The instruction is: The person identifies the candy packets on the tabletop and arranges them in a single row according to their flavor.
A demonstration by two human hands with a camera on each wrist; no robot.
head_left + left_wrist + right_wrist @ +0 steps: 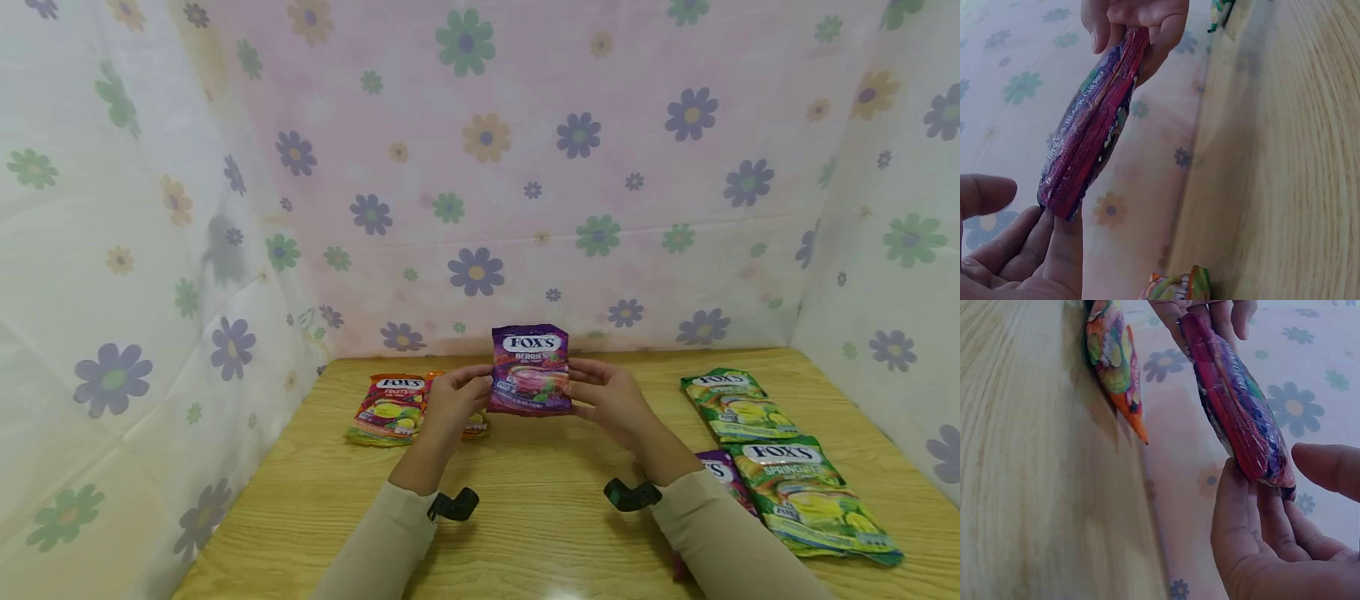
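Note:
A purple Fox's Berries candy bag (530, 371) is held up in front of me above the far part of the table, its printed front facing the head camera. My left hand (459, 400) holds its left edge and my right hand (611, 404) its right edge. Both wrist views look at the bag from its lower edge. In the left wrist view, the left fingers (1060, 250) lie against the back of the bag, with the thumb on the front side. The right wrist view shows the right fingers (1241, 519) behind the bag likewise.
To the left on the wooden table (525, 517) lie a red Fox's Fruits bag (387, 408) and an orange bag (476, 427), partly hidden by the left hand. Two green Fox's bags (738, 404) lie at the right. Another purple bag (726, 477) is partly under the right forearm.

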